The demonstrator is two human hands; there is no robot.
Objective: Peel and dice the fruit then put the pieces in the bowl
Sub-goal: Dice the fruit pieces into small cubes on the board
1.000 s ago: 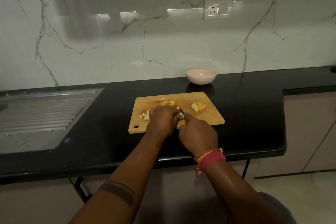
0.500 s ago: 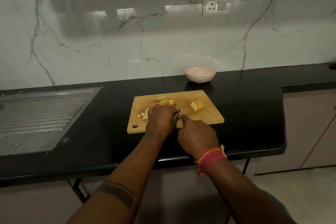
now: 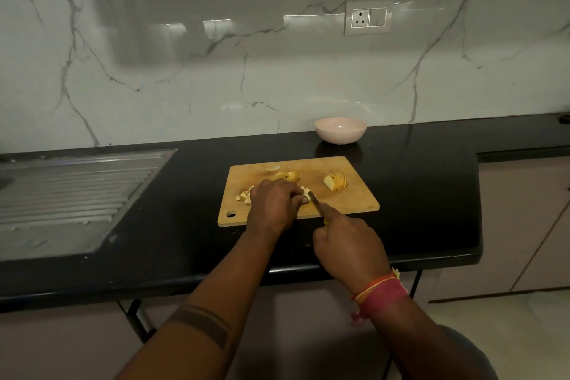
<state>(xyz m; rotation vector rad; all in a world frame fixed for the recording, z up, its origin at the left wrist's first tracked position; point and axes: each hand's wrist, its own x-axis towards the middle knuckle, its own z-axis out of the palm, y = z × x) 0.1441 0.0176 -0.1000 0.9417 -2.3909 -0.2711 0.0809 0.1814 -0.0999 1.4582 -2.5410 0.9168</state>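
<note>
A wooden cutting board (image 3: 348, 194) is seen lying on the black bench (image 3: 416, 188). All places here are told from this board.

The left hand (image 3: 273, 205) is laid over the middle of the board, near its front edge. Its fingers (image 3: 300, 199) are curled down on a small pale piece of fruit (image 3: 306, 192), which is held against the wood. Most of that piece is hidden under the hand.

The right hand (image 3: 348, 248) is held in front of the board, over the bench. Its fingers are wrapped round the handle of a knife (image 3: 315, 202). The handle is almost fully hidden in the hand. The blade is pointed up onto the board and is seen just beside the left fingertips and the pale piece. It cannot be told whether the blade is touching the fruit.

A little heap of diced bits (image 3: 244, 194) is seen on the left part of the board, partly behind the left hand. Two yellow chunks (image 3: 288, 176) are lying behind the hand, toward the back edge. A thin pale sliver (image 3: 273, 167) is lying near the back edge. A sliced wedge (image 3: 336, 181) is set on the right part of the board, well apart from the hands.

A pink bowl (image 3: 340, 130) is placed behind the board, by the wall.

A metal draining tray (image 3: 71, 194) is seen far to the left of the board.
</note>
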